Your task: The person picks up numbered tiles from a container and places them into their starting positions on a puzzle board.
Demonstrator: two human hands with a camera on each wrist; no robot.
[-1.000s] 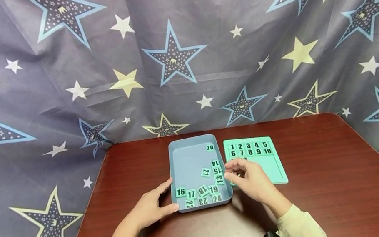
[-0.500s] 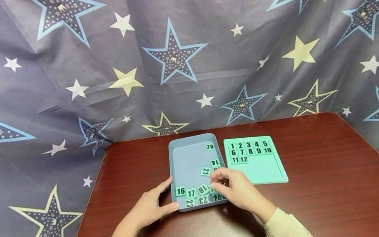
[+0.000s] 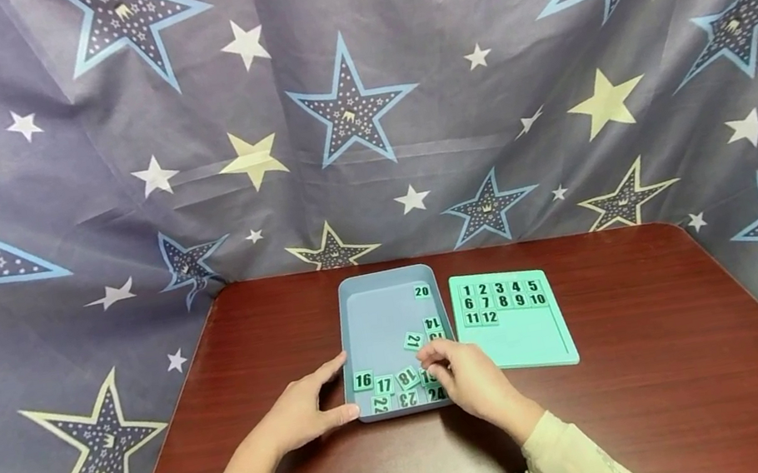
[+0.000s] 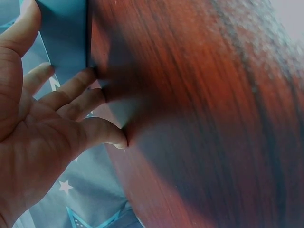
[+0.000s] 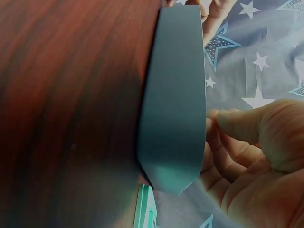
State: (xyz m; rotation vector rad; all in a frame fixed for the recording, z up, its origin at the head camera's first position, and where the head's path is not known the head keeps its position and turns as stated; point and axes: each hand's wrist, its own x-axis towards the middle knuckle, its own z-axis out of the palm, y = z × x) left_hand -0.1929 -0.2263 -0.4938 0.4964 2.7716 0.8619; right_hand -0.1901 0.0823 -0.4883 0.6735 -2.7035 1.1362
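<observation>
A blue-grey tray holds loose green number tiles, among them the 21 tile, the 16 tile and the 20 tile. My left hand touches the tray's left side with spread fingers, its thumb at the near left corner. Over the tray's right wall reaches my right hand, thumb and fingertips drawn close together low over the tiles. It covers the spot of the 13 tile, and I cannot tell whether a tile is between the fingertips. In the right wrist view, the tray wall partly hides these fingers.
Right of the tray lies a green number board, with tiles 1 to 12 set in order in its upper rows. Both stand on a dark red wooden table. A grey star-patterned cloth hangs behind the table.
My right hand has moved left from the board's edge into the tray's right side, uncovering tiles 11 and 12 and covering the 13 tile. My left hand stays at the tray.
</observation>
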